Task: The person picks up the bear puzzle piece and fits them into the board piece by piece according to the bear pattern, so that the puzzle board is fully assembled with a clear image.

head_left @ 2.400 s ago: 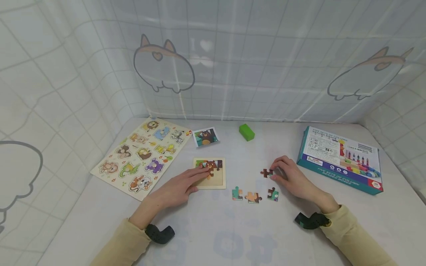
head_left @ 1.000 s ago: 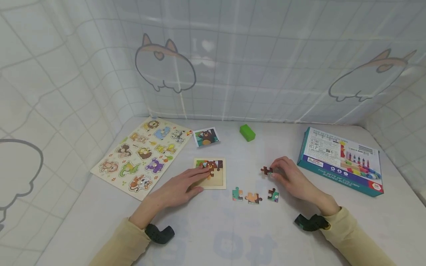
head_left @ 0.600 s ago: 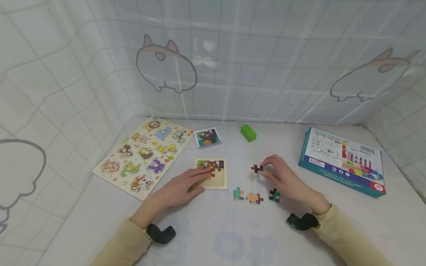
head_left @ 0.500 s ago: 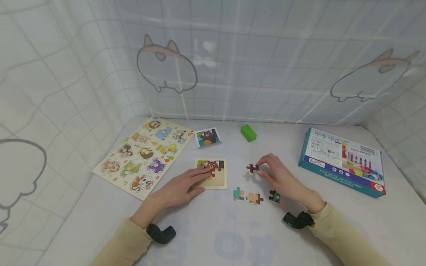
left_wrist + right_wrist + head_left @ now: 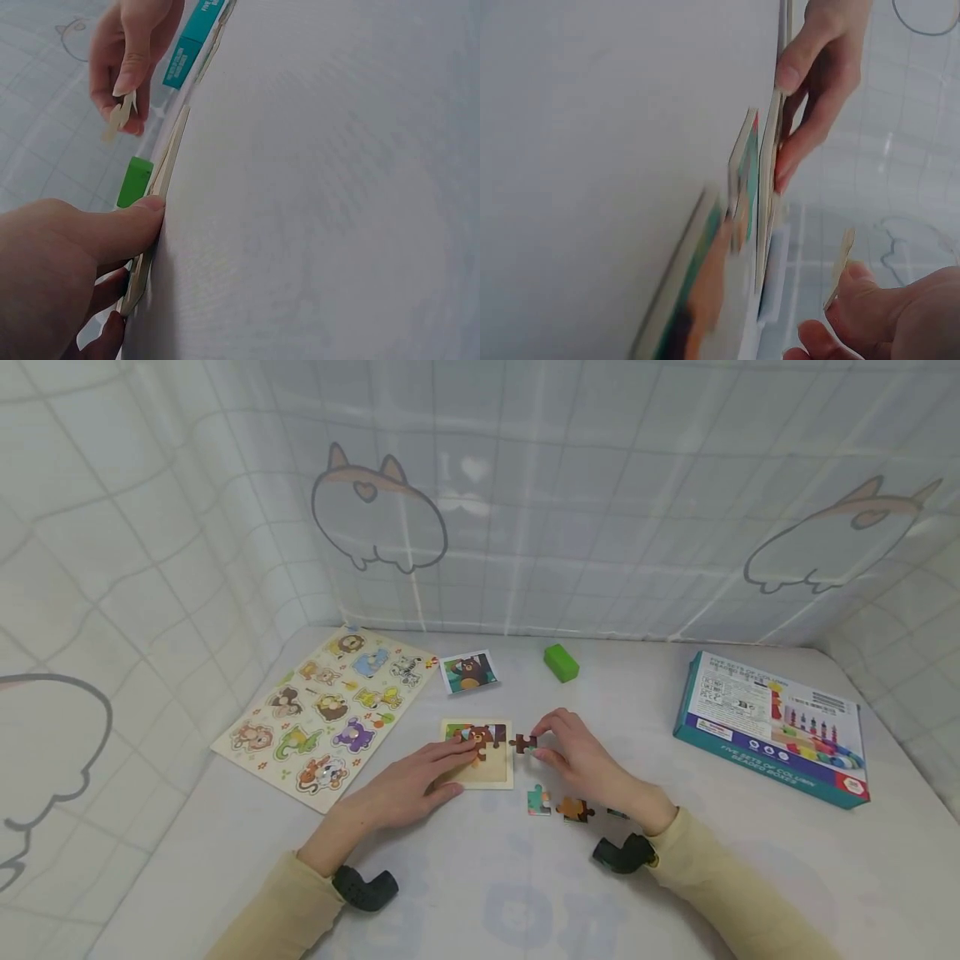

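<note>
A brown jigsaw piece [image 5: 521, 743] is pinched between thumb and fingers of my right hand [image 5: 585, 766], just off the right edge of a small wooden puzzle tray [image 5: 492, 773]. The right wrist view shows this piece [image 5: 841, 264] edge-on, raised above the table. Several fitted pieces form a bear's upper part in the tray; its lower part is bare wood. My left hand [image 5: 401, 787] rests with extended fingers over the tray's left side, hiding some of it. In the left wrist view the left thumb [image 5: 135, 225] touches the tray's near edge.
In front of the tray lie a teal piece [image 5: 537, 800], an orange-brown piece [image 5: 575, 810] and another piece [image 5: 617, 814] mostly behind the right wrist. Around them are a bear picture card [image 5: 469, 671], a green block [image 5: 561, 662], an animal puzzle board [image 5: 318, 706] and a boxed toy [image 5: 772, 727].
My right hand has lifted the brown piece and carried it left, from near the boxed toy to the tray's right edge. My left hand has stayed on the tray.
</note>
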Motion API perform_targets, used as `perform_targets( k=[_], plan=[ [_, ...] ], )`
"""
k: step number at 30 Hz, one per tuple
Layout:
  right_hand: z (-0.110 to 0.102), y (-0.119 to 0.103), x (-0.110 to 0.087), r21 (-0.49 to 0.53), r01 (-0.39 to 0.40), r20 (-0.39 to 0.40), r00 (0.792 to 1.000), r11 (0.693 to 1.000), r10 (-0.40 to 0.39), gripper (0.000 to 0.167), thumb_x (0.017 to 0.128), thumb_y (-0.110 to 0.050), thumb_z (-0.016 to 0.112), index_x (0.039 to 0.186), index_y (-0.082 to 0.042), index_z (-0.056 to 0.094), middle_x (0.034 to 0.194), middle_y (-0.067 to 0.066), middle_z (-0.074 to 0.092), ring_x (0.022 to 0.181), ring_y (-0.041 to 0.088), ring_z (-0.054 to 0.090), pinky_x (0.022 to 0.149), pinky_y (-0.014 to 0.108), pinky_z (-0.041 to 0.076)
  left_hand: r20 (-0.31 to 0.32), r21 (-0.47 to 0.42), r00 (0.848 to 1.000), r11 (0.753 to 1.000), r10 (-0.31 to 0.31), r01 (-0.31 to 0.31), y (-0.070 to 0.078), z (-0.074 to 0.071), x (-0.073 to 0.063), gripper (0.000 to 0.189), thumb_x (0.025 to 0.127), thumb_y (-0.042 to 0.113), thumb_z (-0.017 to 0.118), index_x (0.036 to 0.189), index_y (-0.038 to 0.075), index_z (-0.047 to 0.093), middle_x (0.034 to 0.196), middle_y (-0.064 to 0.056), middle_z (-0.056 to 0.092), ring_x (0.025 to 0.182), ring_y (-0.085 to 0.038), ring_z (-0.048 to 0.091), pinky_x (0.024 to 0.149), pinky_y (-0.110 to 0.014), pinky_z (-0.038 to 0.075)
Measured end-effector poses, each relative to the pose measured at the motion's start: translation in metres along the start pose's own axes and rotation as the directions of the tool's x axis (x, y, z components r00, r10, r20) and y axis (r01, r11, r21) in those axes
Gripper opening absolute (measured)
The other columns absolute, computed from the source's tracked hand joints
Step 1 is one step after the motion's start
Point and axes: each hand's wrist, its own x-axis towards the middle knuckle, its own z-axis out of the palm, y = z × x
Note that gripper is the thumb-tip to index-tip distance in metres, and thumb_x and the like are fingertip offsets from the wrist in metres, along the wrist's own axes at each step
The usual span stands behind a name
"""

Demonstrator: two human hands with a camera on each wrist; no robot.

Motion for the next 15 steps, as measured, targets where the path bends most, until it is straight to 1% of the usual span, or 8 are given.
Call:
perform_targets(
  k=[4, 10, 12, 15],
  plan=[
    [0.008, -0.006, 0.009, 0.009, 0.005, 0.032, 0.999, 1.0, -0.006, 0.021, 0.097, -0.012, 0.065, 0.113, 0.001, 0.058, 0.114, 0.011, 0.057, 0.109, 0.032, 0.053, 0.093, 0.042, 0.049, 0.0, 0.0, 1.0, 1.0, -0.006, 0.006, -0.001, 0.0, 0.0, 0.054, 0.103, 0.037, 0.054, 0.154, 0.024, 0.041, 0.163, 0.003, 0.032, 0.151, -0.026, 0.027, 0.12, -0.05, 0.031],
    [0.019, -0.013, 0.02, 0.029, 0.046, 0.047, 0.998, 0.999, -0.048, 0.02, 0.098, -0.011, 0.063, 0.113, 0.001, 0.058, 0.113, 0.011, 0.057, 0.107, 0.031, 0.053, 0.091, 0.041, 0.049, -0.004, -0.003, 1.0, 1.0, 0.0, 0.0, -0.002, 0.0, 0.0, 0.055, 0.103, 0.037, 0.054, 0.154, 0.025, 0.04, 0.163, 0.003, 0.033, 0.15, -0.026, 0.029, 0.12, -0.05, 0.032],
    [0.021, -0.014, 0.022, 0.036, 0.044, 0.059, 0.997, 0.998, -0.046, 0.02, 0.098, -0.011, 0.063, 0.114, 0.001, 0.058, 0.114, 0.01, 0.057, 0.108, 0.031, 0.052, 0.091, 0.04, 0.049, -0.007, 0.002, 1.0, 1.0, 0.003, -0.003, -0.003, 0.001, 0.001, 0.055, 0.103, 0.038, 0.054, 0.154, 0.025, 0.04, 0.162, 0.003, 0.033, 0.15, -0.025, 0.03, 0.119, -0.05, 0.033],
    [0.025, -0.016, 0.024, 0.03, 0.021, 0.089, 0.996, 0.999, -0.023, 0.02, 0.099, -0.012, 0.063, 0.115, 0.0, 0.058, 0.115, 0.009, 0.057, 0.11, 0.028, 0.052, 0.093, 0.039, 0.05, -0.007, 0.015, 1.0, 1.0, 0.0, 0.0, -0.004, 0.002, 0.001, 0.055, 0.103, 0.039, 0.054, 0.154, 0.026, 0.04, 0.162, 0.004, 0.033, 0.15, -0.024, 0.03, 0.119, -0.049, 0.034]
  ],
)
